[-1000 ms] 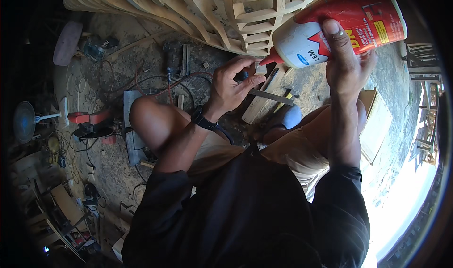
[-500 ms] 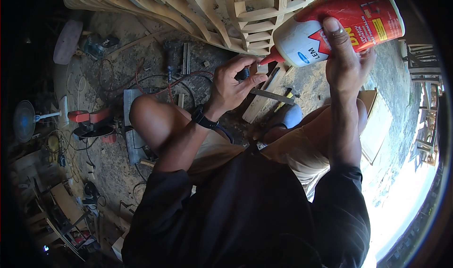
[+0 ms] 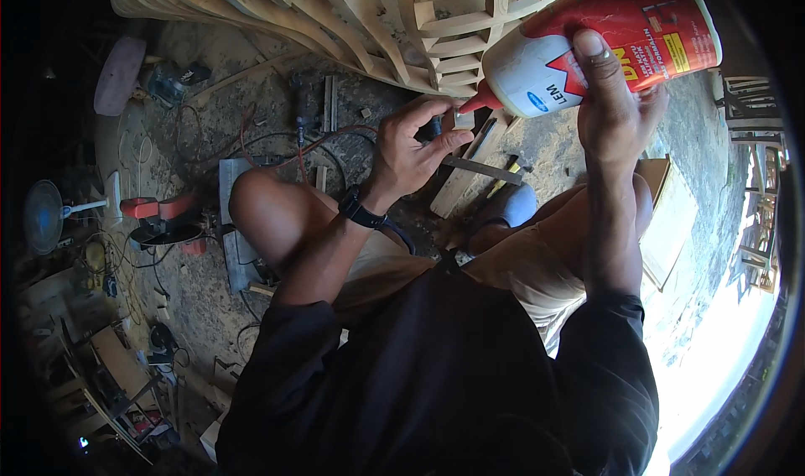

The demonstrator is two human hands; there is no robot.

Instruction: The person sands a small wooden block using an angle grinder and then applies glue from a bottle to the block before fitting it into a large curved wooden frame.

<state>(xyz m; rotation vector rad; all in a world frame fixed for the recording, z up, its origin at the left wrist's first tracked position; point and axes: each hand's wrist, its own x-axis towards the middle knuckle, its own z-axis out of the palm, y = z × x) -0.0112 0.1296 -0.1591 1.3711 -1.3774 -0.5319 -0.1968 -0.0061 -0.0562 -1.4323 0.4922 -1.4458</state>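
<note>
My right hand (image 3: 616, 111) is wrapped round a large red and white glue bottle (image 3: 541, 69), tipped so that its red nozzle (image 3: 478, 100) points down to the left. The nozzle tip is at a small pale wooden block (image 3: 462, 121); whether it touches, I cannot tell. That block is pinched between the thumb and fingers of my left hand (image 3: 411, 149), which has a black watch on its wrist. Part of the block is hidden by the fingers. Just beyond both hands rises a curved frame of wooden ribs (image 3: 360, 36).
Wood offcuts (image 3: 461, 187) and a flat strip (image 3: 485, 170) lie on the dusty floor between my legs. Cables and hoses (image 3: 314, 145) run to the left. A red cut-off saw (image 3: 159, 212) and a fan (image 3: 44, 214) stand farther left. A board (image 3: 671, 233) leans at right.
The glue bottle has shifted very slightly left, with its nozzle still at the wooden block. Both hands keep their grips.
</note>
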